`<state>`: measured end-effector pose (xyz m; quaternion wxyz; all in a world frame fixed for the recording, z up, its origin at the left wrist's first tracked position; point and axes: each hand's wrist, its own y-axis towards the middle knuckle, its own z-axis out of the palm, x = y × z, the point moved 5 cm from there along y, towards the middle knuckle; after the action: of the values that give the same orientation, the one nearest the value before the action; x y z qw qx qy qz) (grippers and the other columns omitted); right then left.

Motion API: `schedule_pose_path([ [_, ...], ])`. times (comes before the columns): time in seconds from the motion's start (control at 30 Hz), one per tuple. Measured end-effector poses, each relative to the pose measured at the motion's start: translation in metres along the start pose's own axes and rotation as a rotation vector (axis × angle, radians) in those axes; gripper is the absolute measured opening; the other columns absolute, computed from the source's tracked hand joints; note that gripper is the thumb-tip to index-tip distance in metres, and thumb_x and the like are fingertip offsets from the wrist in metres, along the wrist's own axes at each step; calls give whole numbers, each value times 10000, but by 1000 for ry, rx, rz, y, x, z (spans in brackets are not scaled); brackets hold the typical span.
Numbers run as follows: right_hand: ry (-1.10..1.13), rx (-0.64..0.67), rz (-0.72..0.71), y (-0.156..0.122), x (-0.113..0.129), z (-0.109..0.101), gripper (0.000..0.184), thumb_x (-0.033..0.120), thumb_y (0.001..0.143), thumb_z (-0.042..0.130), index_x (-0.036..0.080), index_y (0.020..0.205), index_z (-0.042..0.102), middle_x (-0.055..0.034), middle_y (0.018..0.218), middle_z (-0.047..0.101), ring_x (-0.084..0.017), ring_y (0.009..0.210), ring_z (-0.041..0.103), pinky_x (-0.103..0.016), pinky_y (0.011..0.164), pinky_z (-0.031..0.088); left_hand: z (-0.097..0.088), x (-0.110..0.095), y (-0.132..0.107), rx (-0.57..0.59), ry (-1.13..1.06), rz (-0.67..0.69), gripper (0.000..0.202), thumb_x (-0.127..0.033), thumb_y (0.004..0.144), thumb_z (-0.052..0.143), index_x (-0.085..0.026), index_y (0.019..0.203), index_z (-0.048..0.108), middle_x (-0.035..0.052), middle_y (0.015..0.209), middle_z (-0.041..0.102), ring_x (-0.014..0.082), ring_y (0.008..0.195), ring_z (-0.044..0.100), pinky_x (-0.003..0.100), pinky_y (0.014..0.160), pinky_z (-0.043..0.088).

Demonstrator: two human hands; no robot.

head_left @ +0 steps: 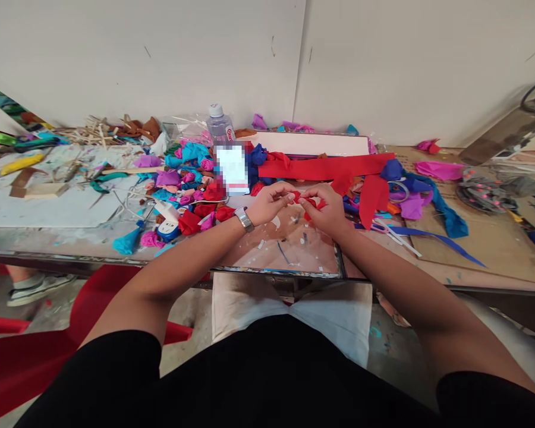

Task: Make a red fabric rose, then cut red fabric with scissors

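My left hand (270, 202) and my right hand (325, 208) meet over the table's middle, both pinching a small piece of red crepe paper (307, 201) between their fingertips. A silver watch (244, 219) sits on my left wrist. Just behind my hands lies a long red paper strip (325, 166). A heap of crumpled paper balls (191, 178) in pink, purple, blue and red lies to the left of my left hand.
A plastic water bottle (219, 125) stands behind the heap. Scissors (390, 230) and blue paper strips (446, 217) lie to the right on brown cardboard (481, 249). Wood scraps (93, 131) are piled at the back left. A red chair (89, 303) stands below left.
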<state>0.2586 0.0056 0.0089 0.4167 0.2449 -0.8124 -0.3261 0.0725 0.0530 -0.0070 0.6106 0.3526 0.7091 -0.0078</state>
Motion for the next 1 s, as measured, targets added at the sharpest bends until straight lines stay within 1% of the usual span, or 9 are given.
schedule_pose_path([
  [0.13, 6, -9, -3, -1, 0, 0, 406, 641, 993, 680, 258, 864, 718, -64, 893, 790, -267, 872, 706, -472, 846, 543, -1, 1, 1, 11, -1, 18, 522, -661, 965, 714, -166, 1109, 789, 111, 1099, 741, 151, 871, 696, 296, 771, 579],
  [0.3, -17, 22, 16, -2, -4, 2, 403, 647, 988, 683, 261, 877, 721, -65, 905, 791, -276, 892, 705, -480, 856, 545, -2, 0, 1, 21, 101, 67, 522, -669, 959, 711, -177, 1103, 810, 130, 1131, 750, 194, 975, 713, 314, 805, 575],
  [0.43, -22, 43, -3, -2, -4, 5, 363, 609, 985, 709, 261, 885, 724, -53, 895, 784, -274, 889, 701, -470, 846, 541, -2, -4, 0, 42, 175, 65, 537, -677, 908, 765, -169, 1082, 789, 120, 1108, 745, 186, 913, 701, 304, 769, 563],
  [0.53, -15, 36, 20, -2, -5, 4, 338, 594, 975, 731, 259, 930, 729, -51, 924, 786, -267, 890, 701, -453, 826, 549, -2, -7, 0, 44, 206, 73, 525, -679, 931, 733, -171, 1051, 780, 115, 1090, 743, 185, 896, 693, 307, 767, 553],
  [0.63, -32, 42, 35, 0, -3, 3, 346, 607, 967, 735, 262, 942, 734, -53, 937, 790, -274, 907, 702, -457, 831, 551, -4, -8, 0, 25, 217, 63, 519, -675, 966, 686, -177, 1082, 774, 109, 1084, 743, 184, 901, 691, 306, 778, 543],
  [0.77, -46, 44, -11, 2, 2, 1, 344, 597, 994, 704, 267, 905, 743, -56, 925, 798, -285, 944, 711, -479, 879, 547, -4, -7, 1, 3, 211, 56, 520, -673, 981, 667, -173, 1082, 770, 105, 1065, 746, 187, 901, 685, 306, 776, 526],
  [1.0, -44, 46, -37, 1, -1, 2, 340, 586, 1004, 694, 268, 894, 742, -60, 918, 784, -280, 931, 712, -477, 879, 556, -2, -4, 1, 2, 182, 69, 567, -714, 988, 631, -173, 1074, 779, 111, 1059, 758, 199, 929, 691, 326, 826, 533],
])
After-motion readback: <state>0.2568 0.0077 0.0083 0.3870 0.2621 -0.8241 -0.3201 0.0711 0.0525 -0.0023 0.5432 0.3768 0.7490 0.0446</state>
